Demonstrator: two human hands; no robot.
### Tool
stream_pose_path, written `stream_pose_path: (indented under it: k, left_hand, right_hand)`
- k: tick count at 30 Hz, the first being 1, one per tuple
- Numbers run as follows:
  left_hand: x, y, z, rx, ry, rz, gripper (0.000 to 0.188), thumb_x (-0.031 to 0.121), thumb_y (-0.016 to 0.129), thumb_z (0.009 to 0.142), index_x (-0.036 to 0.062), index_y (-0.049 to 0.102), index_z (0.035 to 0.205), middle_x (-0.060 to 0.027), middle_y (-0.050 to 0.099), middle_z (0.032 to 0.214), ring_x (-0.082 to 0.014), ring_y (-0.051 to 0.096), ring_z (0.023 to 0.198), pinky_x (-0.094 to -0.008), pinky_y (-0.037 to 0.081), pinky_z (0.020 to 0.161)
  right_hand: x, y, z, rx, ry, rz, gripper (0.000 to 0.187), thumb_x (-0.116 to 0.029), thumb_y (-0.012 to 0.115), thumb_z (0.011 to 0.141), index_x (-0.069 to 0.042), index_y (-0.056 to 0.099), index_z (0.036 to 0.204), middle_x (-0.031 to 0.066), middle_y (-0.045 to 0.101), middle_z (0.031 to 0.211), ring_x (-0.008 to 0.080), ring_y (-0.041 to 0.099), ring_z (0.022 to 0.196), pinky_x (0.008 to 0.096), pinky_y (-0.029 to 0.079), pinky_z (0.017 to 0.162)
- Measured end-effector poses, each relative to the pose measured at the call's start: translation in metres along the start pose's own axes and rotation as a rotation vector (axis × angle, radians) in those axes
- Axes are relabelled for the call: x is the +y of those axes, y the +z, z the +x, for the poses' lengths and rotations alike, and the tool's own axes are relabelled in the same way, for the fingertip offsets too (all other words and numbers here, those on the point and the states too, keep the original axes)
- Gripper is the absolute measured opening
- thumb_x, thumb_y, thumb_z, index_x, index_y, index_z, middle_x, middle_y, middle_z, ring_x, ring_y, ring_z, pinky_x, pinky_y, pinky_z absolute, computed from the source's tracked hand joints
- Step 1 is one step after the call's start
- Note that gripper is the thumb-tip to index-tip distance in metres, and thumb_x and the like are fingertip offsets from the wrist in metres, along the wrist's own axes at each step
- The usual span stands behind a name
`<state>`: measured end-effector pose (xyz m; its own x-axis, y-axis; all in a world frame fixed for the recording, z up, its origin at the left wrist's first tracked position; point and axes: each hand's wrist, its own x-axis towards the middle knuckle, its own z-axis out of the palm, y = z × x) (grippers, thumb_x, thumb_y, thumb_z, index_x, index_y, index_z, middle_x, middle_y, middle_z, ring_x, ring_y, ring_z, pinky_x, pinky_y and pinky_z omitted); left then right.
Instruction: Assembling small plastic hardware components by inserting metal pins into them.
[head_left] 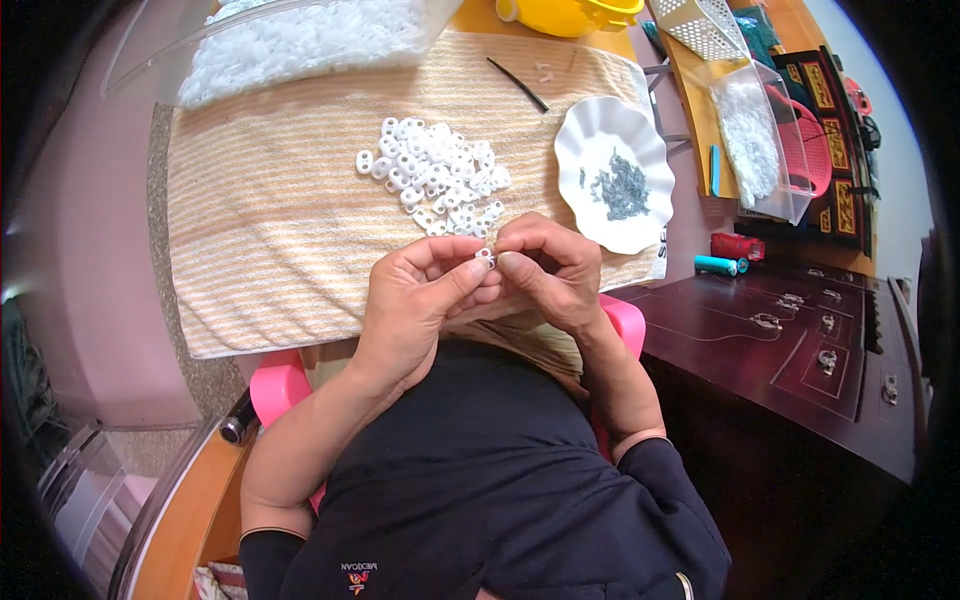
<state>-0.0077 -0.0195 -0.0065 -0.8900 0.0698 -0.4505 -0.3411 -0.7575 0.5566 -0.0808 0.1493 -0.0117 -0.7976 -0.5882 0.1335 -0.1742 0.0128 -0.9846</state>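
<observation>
Over striped towel point(270, 210) on counter point(475, 18), small white two-holed piece point(485, 255), near matching pile point(432, 170). Left hand point(410, 295): grip clamped on it; right hand point(553, 272): fingertips at its right edge, hold unclear. Probably light, stiff, slick plastic; best pinched by rim.

Striped cloth point(270, 220), white pieces point(432, 168), scalloped plate point(608, 120)
</observation>
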Motion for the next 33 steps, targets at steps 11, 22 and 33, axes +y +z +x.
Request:
stream_pose_path:
  k: [11,22,33]
  left_hand:
    - [0.0011,-0.0001,-0.0003,0.012,0.003,-0.019,0.018,0.003,0.064,0.088,-0.0037,0.062,0.104,-0.0107,0.068,0.089,-0.0131,0.067,0.078,-0.0234,0.056,0.074]
    - [-0.0005,-0.0008,-0.0003,0.0,0.009,-0.015,0.018,0.004,0.064,0.089,-0.0029,0.062,0.105,-0.0101,0.068,0.089,-0.0127,0.066,0.078,-0.0225,0.055,0.073]
    - [0.0,-0.0005,-0.0008,-0.006,0.019,-0.025,0.018,0.004,0.064,0.089,-0.0034,0.061,0.105,-0.0105,0.068,0.09,-0.013,0.066,0.079,-0.0231,0.056,0.074]
  right_hand:
    - [-0.003,0.0019,0.0,0.017,0.058,0.04,0.008,0.003,0.062,0.086,0.006,0.064,0.093,0.0117,0.062,0.09,0.0148,0.058,0.08,0.0243,0.046,0.07]
    - [-0.0031,0.0029,-0.0019,0.029,0.116,0.121,0.007,0.002,0.061,0.088,0.006,0.063,0.094,0.0106,0.061,0.092,0.0105,0.057,0.075,0.0202,0.046,0.062]
    - [0.001,0.0023,-0.0031,0.034,0.08,0.109,0.007,0.003,0.06,0.089,0.006,0.062,0.094,0.0109,0.06,0.093,0.0092,0.057,0.071,0.0197,0.047,0.06]
